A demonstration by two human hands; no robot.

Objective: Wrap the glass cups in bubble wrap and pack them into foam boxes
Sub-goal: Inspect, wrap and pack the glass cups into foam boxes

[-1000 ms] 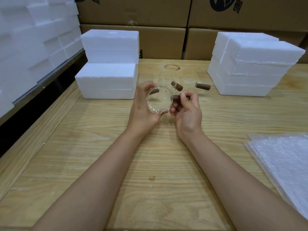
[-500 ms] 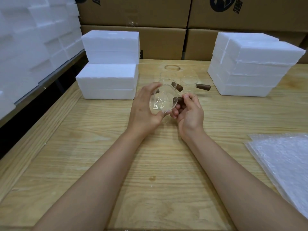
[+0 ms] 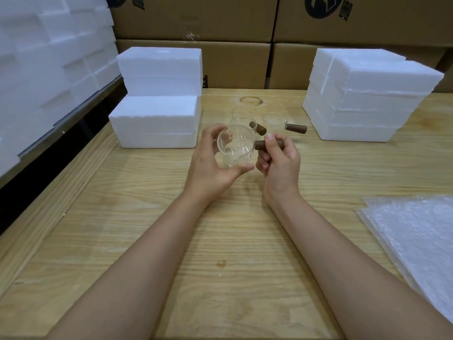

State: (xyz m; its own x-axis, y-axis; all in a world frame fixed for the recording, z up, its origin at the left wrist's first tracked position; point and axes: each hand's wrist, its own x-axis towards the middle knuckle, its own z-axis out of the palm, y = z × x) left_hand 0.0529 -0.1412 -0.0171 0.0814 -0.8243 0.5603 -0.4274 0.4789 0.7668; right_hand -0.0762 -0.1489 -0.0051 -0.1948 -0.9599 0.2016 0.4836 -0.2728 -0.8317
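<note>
The glass cup [image 3: 235,147] has turned a little since a moment ago, and the right thumb now sits on top of its brown handle [image 3: 261,144]. The left hand [image 3: 210,165] is curled round the cup, with the fingers on the far side and the thumb on the near side. The right hand [image 3: 279,163] pinches the handle, which sticks out to the right of the cup. Both hands hold the cup over the middle of the desk [image 3: 147,217], and they are just beside each other.

Two more cups [image 3: 244,114] stand behind the hands, nearer the far edge of the desk, each with a brown handle. White foam boxes [image 3: 157,119] are piled near the far left corner, and a second pile [image 3: 367,99] sits near the far right corner. Sheets of bubble wrap [image 3: 416,241] lie by the right edge. Brown cardboard boxes [image 3: 196,18] stand behind the desk.
</note>
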